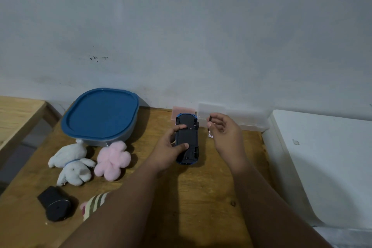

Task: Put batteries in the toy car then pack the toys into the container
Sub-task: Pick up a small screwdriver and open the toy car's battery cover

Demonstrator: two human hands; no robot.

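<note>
While my left hand (171,148) grips a blue toy car with a black plastic underside (188,141), the car lies belly-up in my fingers, its long axis pointing away from me, over the far middle of a worn wooden table (201,197). My thumb and forefinger curl across the black underside.

My right hand (225,131) hovers just right of the car, apart from it, with thumb and forefinger pinching a small dark piece (210,118). I cannot tell what that piece is. The other fingers are loosely curled.

To the left, near the wall, sits a grey plastic container with a rounded blue lid (100,115), and the lid is on. Just in front of it lie a white plush animal with a blue collar (70,163) and, beside that, a fluffy pink plush toy (112,160). Nearer to me are a black cylindrical object (54,203) on its side and a striped soft item (94,201), partly hidden by my left forearm.

Behind the car, against the wall, stand a small pink block (183,111) and a clear plastic box (237,118). A white surface (322,157) borders the table on the right, and a second light wooden table (20,110) stands at far left.
</note>
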